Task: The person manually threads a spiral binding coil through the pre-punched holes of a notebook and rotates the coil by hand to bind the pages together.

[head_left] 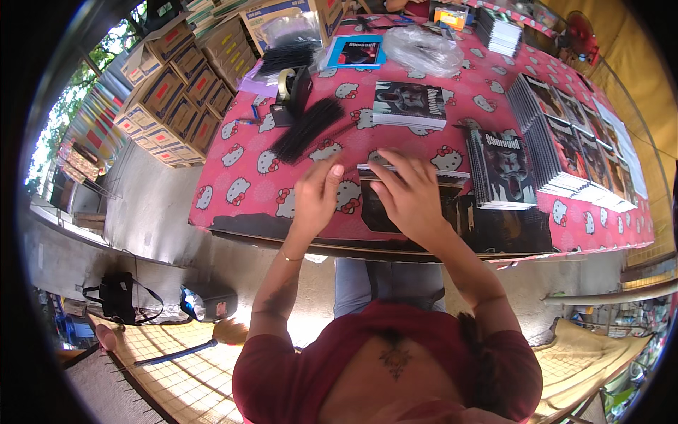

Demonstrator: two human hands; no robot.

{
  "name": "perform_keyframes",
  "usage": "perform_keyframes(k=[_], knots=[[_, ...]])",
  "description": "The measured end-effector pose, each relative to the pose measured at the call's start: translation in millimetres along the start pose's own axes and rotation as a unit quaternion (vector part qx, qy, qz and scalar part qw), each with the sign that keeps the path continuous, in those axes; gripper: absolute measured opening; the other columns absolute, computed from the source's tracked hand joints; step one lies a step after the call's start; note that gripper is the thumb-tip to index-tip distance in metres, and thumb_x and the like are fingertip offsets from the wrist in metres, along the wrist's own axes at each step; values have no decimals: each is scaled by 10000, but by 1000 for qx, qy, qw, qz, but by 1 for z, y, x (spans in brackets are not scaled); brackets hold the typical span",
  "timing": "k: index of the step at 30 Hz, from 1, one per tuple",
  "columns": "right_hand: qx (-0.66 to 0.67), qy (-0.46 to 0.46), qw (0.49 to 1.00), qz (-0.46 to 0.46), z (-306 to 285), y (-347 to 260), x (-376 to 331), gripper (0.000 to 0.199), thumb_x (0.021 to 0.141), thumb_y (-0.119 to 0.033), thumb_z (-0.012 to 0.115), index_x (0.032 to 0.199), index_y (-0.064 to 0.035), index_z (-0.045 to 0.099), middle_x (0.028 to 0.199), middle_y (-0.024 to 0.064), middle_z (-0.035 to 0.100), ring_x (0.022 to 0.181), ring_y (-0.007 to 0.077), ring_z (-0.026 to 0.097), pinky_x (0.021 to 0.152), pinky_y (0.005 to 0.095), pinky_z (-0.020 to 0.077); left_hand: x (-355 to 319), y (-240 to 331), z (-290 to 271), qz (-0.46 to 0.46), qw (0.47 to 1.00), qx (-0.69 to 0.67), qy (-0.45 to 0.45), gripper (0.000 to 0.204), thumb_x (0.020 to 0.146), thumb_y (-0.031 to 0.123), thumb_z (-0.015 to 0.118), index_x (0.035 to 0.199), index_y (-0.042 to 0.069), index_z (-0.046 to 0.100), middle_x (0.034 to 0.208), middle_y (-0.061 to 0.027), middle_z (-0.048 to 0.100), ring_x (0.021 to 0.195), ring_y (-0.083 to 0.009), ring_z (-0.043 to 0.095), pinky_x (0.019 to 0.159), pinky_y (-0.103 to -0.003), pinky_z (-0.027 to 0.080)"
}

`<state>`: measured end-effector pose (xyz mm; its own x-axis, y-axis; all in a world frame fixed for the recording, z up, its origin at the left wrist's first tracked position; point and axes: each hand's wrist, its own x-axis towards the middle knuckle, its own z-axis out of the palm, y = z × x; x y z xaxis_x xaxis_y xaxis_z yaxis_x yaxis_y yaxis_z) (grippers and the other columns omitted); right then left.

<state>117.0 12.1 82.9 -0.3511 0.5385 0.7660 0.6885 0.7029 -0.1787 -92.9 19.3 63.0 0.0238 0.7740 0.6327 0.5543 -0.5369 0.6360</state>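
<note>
Standing beyond left hand (pixel 318 187), cartons (pixel 174 106) flank pink tablecloth (pixel 452 145).

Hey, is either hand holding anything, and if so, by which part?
It cannot be told for certain: the right hand is over the top edge of the dark notebook, its grip unclear; nothing shows in the left hand.

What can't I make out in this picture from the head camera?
- Head view: the middle of the dark-covered book, hidden by the right hand.
- Head view: whether the left hand pinches anything; its own thumb and bent fingers cover the spot.
- Head view: most of the person across the table, cut off by the top edge.
- Head view: the lower covers in the book stacks, hidden by the books on top.
</note>
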Motion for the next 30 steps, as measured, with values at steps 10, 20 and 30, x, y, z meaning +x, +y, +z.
perform_keyframes(k=[10,20,30], knots=[[37,-20,999,30,44,25,7,107,915,-211,686,986,-131,696,783,63,682,695,277,680,667,406,504,-8,1,9,-13,999,-34,-4,227,895,18,722,1120,10,752,844,-124,686,708,-203,677,641,-306,538],[44,-48,996,53,42,21,8,114,906,-203,694,981,-118,702,865,69,712,724,296,681,711,419,521,5,-2,4,-51,992,85,-74,183,961,209,687,905,40,734,721,-141,655,565,-324,622,519,-394,457],[35,-9,998,46,46,20,10,116,896,-271,703,895,-159,671,736,35,652,634,263,655,635,391,477,2,-5,14,-27,996,89,-16,241,999,228,667,914,4,694,623,-102,630,513,-220,610,522,-348,475]])
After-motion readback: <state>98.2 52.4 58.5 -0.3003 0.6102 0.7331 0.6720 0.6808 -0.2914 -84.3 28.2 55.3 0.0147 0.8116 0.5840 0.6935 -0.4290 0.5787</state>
